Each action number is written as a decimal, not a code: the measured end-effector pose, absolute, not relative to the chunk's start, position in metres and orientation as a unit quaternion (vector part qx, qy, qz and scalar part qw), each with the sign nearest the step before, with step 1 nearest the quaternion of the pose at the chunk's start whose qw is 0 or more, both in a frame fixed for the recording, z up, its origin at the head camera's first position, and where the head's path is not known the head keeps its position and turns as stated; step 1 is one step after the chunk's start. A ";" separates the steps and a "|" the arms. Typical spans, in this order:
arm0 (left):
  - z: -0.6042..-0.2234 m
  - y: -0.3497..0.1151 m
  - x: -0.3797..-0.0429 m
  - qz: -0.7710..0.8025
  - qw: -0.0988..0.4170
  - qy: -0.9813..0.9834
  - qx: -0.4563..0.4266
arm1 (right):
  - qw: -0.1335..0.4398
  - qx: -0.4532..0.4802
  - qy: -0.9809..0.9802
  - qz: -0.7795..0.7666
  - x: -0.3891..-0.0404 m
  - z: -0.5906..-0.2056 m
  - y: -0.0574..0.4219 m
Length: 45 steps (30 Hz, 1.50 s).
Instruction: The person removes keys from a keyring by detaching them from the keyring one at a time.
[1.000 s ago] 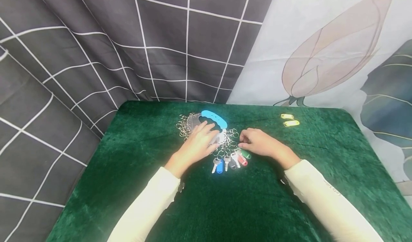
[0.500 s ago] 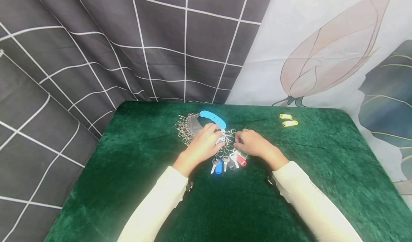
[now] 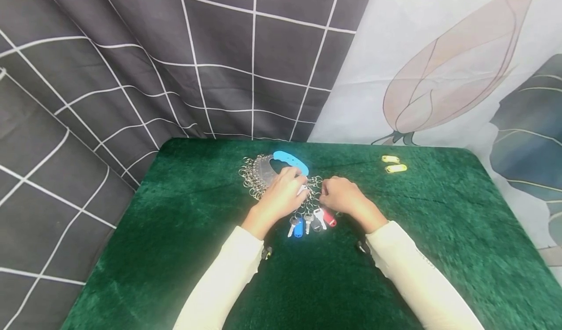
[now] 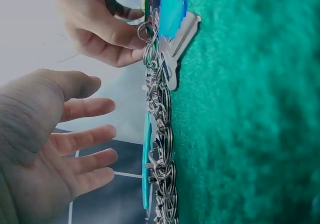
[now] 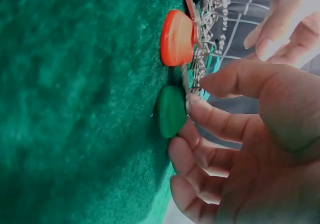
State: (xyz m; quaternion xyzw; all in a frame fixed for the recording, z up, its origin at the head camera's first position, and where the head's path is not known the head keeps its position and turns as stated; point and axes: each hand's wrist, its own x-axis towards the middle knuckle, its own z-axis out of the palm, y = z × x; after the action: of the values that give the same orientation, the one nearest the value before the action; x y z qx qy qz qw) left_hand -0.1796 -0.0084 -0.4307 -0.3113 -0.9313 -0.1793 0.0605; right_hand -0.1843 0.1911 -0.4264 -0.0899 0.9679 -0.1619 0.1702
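A key holder with a blue handle point(image 3: 291, 162) and a clear plate lies on the cloth, metal clasps and split rings point(image 3: 252, 176) fanned along its edge. My left hand point(image 3: 284, 193) hovers over its near right part; the left wrist view shows those fingers loosely spread, holding nothing. At the holder's right side my right hand point(image 3: 344, 194) pinches a split ring point(image 4: 145, 32) between thumb and forefinger. Its other fingers lie by a green key tag point(image 5: 171, 112). A red tag point(image 3: 329, 217), a blue tag point(image 3: 298, 227), a dark tag and several keys point(image 3: 308, 222) hang along the near edge.
Two yellow key tags point(image 3: 396, 168) lie apart at the back right. Green velvet cloth point(image 3: 175, 252) covers the table. Behind its far edge hang a dark checked curtain point(image 3: 224, 42) and a pale printed one point(image 3: 360, 95).
My right hand has moved left to the rings and now covers the green tag in the head view. My left hand has shifted right across the holder.
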 end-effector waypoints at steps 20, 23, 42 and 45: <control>-0.433 0.011 -0.179 -0.177 0.018 -0.935 -0.309 | 0.135 -0.131 0.952 -0.240 -0.186 -0.427 0.206; -0.434 0.015 -0.181 -0.180 0.008 -0.936 -0.301 | 0.130 -0.131 0.949 -0.257 -0.187 -0.427 0.208; -0.438 0.019 -0.192 -0.215 0.007 -0.940 -0.266 | 0.097 -0.180 0.929 -0.309 -0.194 -0.417 0.204; -0.440 0.018 -0.195 -0.217 -0.003 -0.938 -0.269 | 0.094 -0.196 0.923 -0.316 -0.194 -0.417 0.203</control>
State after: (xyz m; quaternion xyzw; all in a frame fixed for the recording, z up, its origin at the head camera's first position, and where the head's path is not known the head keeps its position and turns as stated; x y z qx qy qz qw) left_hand -0.1946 0.0177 -0.4399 -0.2693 -0.9383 -0.2170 -0.0026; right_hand -0.1936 0.2028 -0.4168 -0.1957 0.9235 -0.3163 0.0942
